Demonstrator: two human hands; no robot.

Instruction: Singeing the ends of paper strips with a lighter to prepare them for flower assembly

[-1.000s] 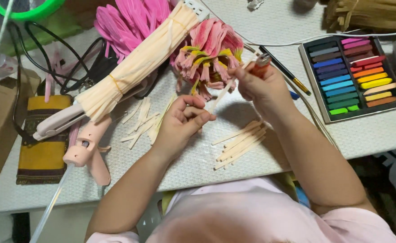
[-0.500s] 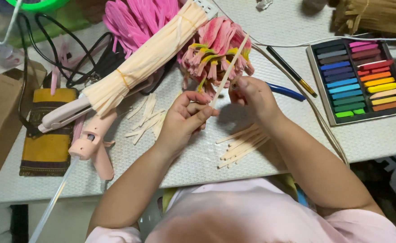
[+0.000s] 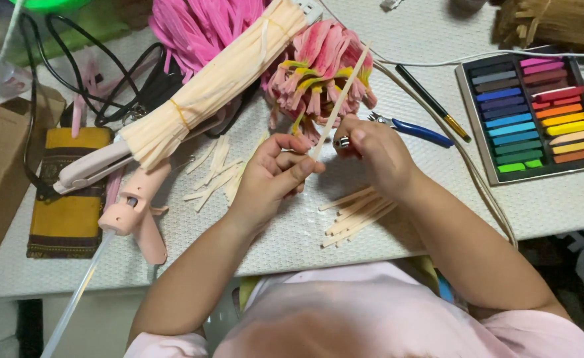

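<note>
- Left hand (image 3: 273, 174) pinches the lower end of a thin cream strip (image 3: 340, 99) btwn thumb and fingers; closed on it
- Right hand (image 3: 375, 149) curled shut round the same strip just beside the left, w/ a small silvery bit showing at its fingertips; can't tell what that bit is
- Strip slants up and to the right from the hands, its top end lying over the pink-and-yellow paper flowers (image 3: 318, 66)
- Under the right wrist: loose pile of cream strips (image 3: 355, 215) on the white textured mat (image 3: 438, 199)
- Left of the left hand: more cut cream pieces (image 3: 215, 172) scattered on the mat
- Big tied bundle of cream strips (image 3: 215, 83) lies diagonally across a heap of pink strips (image 3: 195, 23), close above the left hand
- Pink glue gun (image 3: 136, 212) w/ clear glue stick (image 3: 73, 301) on the mat's left side, next to a pale hair straightener (image 3: 93, 167) and a yellow woven pouch (image 3: 66, 199)
- Black cables (image 3: 60, 59) loop behind those
- Blue-handled pliers (image 3: 414, 130) and a black brush (image 3: 432, 103) just right of the right hand
- Tray of coloured pastel sticks (image 3: 537, 116) further right, well apart from the hands
- Thin white cord (image 3: 484, 192) runs down the mat past the right forearm
</note>
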